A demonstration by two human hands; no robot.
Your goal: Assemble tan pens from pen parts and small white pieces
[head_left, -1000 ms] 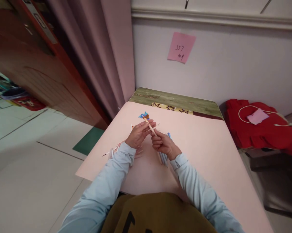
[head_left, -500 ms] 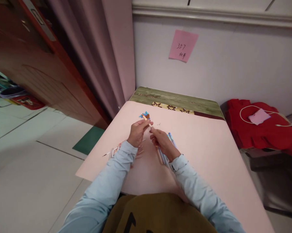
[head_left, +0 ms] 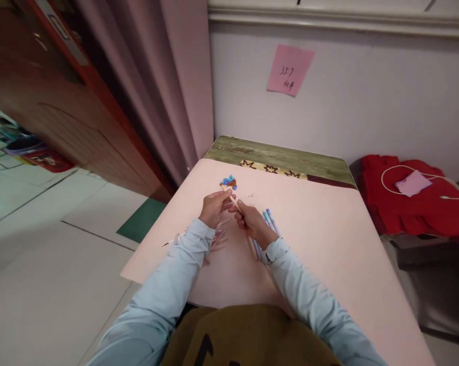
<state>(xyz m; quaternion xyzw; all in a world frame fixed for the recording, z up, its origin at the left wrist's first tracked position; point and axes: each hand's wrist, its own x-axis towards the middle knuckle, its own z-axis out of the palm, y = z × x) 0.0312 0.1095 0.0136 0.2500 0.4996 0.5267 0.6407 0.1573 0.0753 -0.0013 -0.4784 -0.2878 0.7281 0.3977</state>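
Both hands are on a slim pale pen (head_left: 235, 204), which lies slanted between them over the table. My left hand (head_left: 214, 207) pinches its far part with thumb and fingers. The near part is closed in my right hand (head_left: 251, 217), which hides that end. Just beyond the pen's far tip is a small pile of blue and brown pieces (head_left: 229, 181), too small to make out. Beside and under my right wrist lie several blue and lilac pens (head_left: 272, 220). Several thin pinkish-white sticks (head_left: 218, 241) lie next to my left forearm, partly covered by it.
The table (head_left: 320, 244) has a pale pink cover, with a green wood-pattern strip (head_left: 282, 148) at the back. A dark-tipped thin stick (head_left: 172, 240) lies at the left. Red cloth (head_left: 416, 208) with a white cable is on the right. A brown door (head_left: 80, 101) stands left.
The pen has turned a little in my hands, and more of its pale length shows between them. My right hand has shifted slightly left. The view has tilted a little.
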